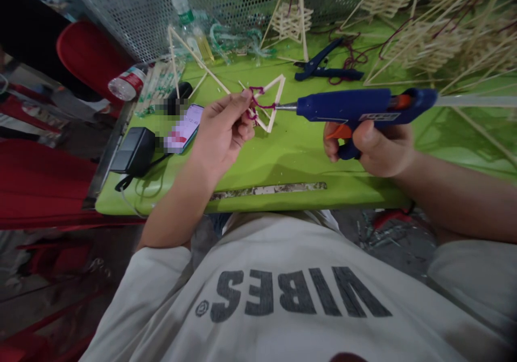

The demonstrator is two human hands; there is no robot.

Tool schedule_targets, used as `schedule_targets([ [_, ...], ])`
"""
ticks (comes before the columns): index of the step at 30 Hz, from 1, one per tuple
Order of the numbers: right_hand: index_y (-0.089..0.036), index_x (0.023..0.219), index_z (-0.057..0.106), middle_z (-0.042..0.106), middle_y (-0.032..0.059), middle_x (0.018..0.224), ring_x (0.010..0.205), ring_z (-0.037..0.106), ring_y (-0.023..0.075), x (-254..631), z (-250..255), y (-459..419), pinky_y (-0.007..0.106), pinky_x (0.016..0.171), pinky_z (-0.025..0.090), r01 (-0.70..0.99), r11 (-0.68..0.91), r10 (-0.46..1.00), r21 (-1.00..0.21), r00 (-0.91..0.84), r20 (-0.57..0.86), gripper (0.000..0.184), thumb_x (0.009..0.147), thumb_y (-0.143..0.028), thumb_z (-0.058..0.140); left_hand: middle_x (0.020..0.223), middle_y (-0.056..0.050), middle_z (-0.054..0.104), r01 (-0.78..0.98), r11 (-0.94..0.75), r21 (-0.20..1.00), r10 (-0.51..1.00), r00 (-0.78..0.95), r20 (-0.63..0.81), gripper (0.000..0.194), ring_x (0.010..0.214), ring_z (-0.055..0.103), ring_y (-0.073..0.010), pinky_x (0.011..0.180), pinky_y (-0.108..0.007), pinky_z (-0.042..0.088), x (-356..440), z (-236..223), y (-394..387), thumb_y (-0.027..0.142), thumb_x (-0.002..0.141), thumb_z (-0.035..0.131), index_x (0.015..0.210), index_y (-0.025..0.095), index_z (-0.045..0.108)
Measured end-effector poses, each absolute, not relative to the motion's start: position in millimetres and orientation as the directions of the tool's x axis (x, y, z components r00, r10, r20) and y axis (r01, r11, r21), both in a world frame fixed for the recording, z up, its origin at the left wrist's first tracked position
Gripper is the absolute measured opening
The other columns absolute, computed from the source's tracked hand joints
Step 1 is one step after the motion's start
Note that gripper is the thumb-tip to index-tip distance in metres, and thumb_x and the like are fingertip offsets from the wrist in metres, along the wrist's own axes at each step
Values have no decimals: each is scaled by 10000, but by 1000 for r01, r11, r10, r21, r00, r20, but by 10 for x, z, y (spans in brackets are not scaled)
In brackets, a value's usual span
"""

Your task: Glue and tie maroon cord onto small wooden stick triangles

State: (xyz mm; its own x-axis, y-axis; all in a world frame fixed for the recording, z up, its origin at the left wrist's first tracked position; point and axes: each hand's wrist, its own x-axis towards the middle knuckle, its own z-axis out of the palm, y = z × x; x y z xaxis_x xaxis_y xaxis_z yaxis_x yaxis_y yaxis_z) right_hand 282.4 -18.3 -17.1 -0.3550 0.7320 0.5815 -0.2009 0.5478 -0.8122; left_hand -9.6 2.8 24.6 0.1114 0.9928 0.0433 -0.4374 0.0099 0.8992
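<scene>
My left hand [224, 130] is closed in a pinch on a small triangle of pale sticks [271, 103] wound with dark red string, held just above the green table [291, 152]. My right hand [369, 146] grips a blue glue gun [355, 109], a finger on its orange trigger. The gun's metal tip touches the right side of the triangle.
A phone [186, 129], a black adapter [135, 149] and a toppled bottle [128, 82] lie at the left. Blue pliers [323, 68] rest behind the gun. Stick frames and loose sticks crowd the back and right. Red chairs stand left of the table.
</scene>
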Motion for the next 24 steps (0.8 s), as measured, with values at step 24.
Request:
schedule_targets([
  [24, -353, 1075, 883, 757, -7, 746, 507, 642, 192, 2852, -215, -136, 389, 397, 522, -198, 489, 778, -850, -340, 527, 383, 1038, -733, 914, 601, 76, 561, -396, -9, 918, 997, 71, 40, 462, 446, 501, -28, 458, -153, 402, -78, 293, 32, 352, 969, 1098, 734, 195, 732],
])
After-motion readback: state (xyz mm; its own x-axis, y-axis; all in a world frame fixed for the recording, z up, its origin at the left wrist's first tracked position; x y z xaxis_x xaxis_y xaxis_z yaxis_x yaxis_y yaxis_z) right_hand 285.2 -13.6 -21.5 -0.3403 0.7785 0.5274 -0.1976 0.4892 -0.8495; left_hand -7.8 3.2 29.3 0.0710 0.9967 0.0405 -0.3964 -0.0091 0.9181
